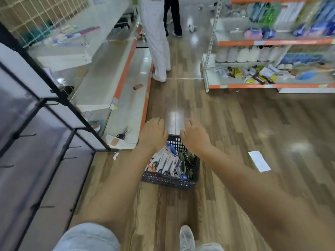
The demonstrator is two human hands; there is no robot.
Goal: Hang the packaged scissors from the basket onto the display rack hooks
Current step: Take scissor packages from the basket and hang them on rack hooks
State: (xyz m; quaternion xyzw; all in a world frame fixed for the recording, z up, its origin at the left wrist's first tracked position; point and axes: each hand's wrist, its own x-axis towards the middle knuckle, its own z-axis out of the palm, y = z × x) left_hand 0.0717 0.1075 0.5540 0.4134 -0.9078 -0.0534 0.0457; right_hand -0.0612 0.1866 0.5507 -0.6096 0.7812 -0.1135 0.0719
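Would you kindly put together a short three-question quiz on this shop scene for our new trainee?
1. True or false: the basket stands on a shelf.
2. Where does the display rack stand relative to the basket? A) the person's left B) the person's right C) behind the person
3. Fill in: the basket holds packaged ____.

Key
1. False; it sits on the wooden floor, with the left hand and right hand at its far rim.
2. A.
3. Scissors.
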